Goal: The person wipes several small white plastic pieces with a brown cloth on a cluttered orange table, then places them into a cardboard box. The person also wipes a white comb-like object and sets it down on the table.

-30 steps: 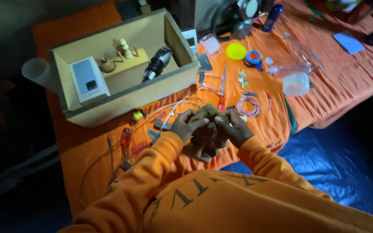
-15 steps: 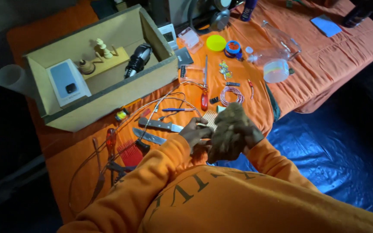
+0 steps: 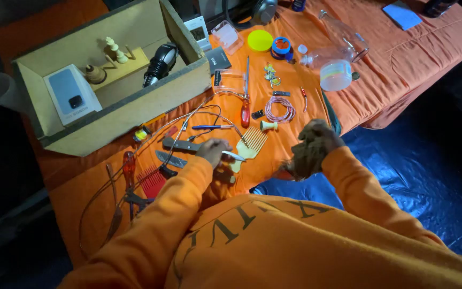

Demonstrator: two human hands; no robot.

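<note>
At frame centre, the left hand [image 3: 213,150] pinches a knife [image 3: 232,155] over the wooden comb [image 3: 250,144]; the right hand [image 3: 316,140] clenches a brown fibrous clump [image 3: 306,158].

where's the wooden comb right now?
Head view, centre: the wooden comb lies on the orange cloth just right of the left hand, teeth pointing up-right toward the pink wire coil.

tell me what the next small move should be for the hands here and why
Probably lift the left hand and bring the knife it is reaching for toward the brown fibrous lump. The right hand holds that lump out over the edge of the orange cloth, apart from the left hand. The left fingers lie on the knife beside the wooden comb, so whichever it grips has to travel to the lump.
</note>
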